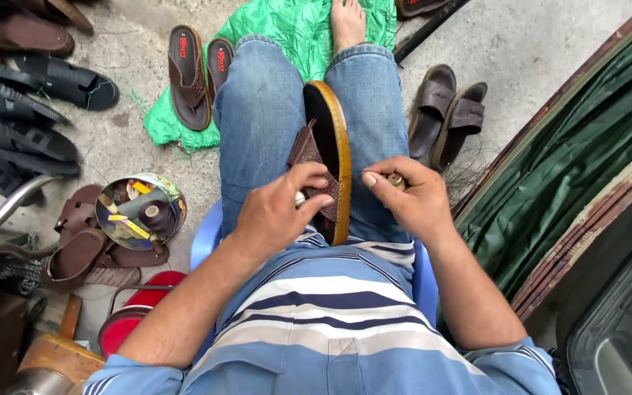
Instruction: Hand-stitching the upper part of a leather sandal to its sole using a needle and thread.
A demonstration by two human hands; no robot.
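Grey concrete floor (140, 146) spreads all around a person who sits on a blue plastic chair (202, 238) in jeans and a striped shirt. Closest in, a brown sandal (328, 146) stands on its edge, squeezed between the knees. Its left hand (276, 212) rests on the strap, fingers curled tight around something small and pale. Its right hand (411, 197) is just beside the sole, fingers pinched shut on a little tool with a wooden end (396, 179). If the knees let go, I think the sandal could tip, and the tool might poke a finger. A bit further off, a round tin (140, 212) holds thread and scraps. Beyond that lie more sandals (199, 73) and a green sheet (294, 29) under one bare foot (347, 22).
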